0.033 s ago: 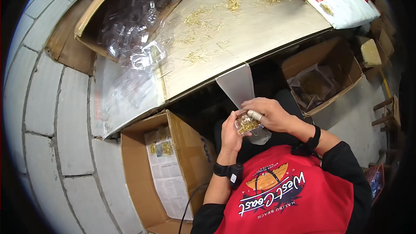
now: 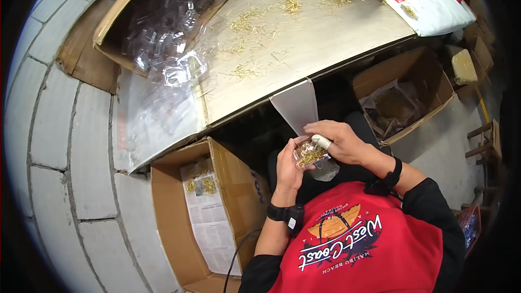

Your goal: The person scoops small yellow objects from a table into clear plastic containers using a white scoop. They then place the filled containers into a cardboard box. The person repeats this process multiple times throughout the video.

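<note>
My left hand (image 2: 288, 170) is closed round the side of a small clear plastic box (image 2: 309, 154). Thin gold-coloured wire-like pieces (image 2: 308, 157) lie heaped in it. My right hand (image 2: 343, 140) bends over the far right edge of the box, its fingers pressed to it; one finger wears a white covering (image 2: 321, 141). Another clear plastic piece (image 2: 326, 170), perhaps the box's lid, hangs just below the right hand. Both hands are in front of the table edge, over my lap. The fingertips under the box are hidden.
Gold pieces (image 2: 247, 20) lie in loose piles on the table (image 2: 325, 38). Clear plastic boxes (image 2: 168, 49) spill from a tipped carton (image 2: 106, 32) at the far left. An open carton (image 2: 168, 228) lined with newspaper stands left of me. Another carton (image 2: 429, 109) sits under the table, right.
My right hand has shifted very slightly, its covered finger lifting a little up and right. The plastic box stays in my left hand.
</note>
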Motion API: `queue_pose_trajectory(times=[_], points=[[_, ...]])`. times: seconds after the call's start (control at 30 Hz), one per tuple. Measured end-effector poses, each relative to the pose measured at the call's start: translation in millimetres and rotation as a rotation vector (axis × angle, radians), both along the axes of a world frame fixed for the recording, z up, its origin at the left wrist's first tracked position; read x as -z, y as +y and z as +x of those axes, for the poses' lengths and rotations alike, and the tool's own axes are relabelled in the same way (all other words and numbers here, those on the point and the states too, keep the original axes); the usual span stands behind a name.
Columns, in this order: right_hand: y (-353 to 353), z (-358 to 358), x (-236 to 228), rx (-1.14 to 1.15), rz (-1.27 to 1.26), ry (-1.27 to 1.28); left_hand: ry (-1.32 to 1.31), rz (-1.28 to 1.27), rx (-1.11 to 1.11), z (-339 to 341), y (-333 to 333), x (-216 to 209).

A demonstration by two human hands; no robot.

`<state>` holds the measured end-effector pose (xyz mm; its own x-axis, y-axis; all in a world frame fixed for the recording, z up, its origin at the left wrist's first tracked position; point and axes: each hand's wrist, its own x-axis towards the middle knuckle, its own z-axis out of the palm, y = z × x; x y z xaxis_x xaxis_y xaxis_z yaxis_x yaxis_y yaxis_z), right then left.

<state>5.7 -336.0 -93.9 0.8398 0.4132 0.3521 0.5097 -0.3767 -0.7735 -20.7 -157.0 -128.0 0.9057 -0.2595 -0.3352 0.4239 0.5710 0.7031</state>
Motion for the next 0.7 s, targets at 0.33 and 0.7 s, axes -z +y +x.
queue_pose_trajectory(times=[0.33, 0.7], points=[[11, -7, -1, -0.076, -0.416, -0.153, -0.039, 0.037, -0.042, -5, -5, -1], [1, 4, 6, -0.050, 0.078, 0.233, -0.102, -0.196, 0.102, -2, 11, 3]])
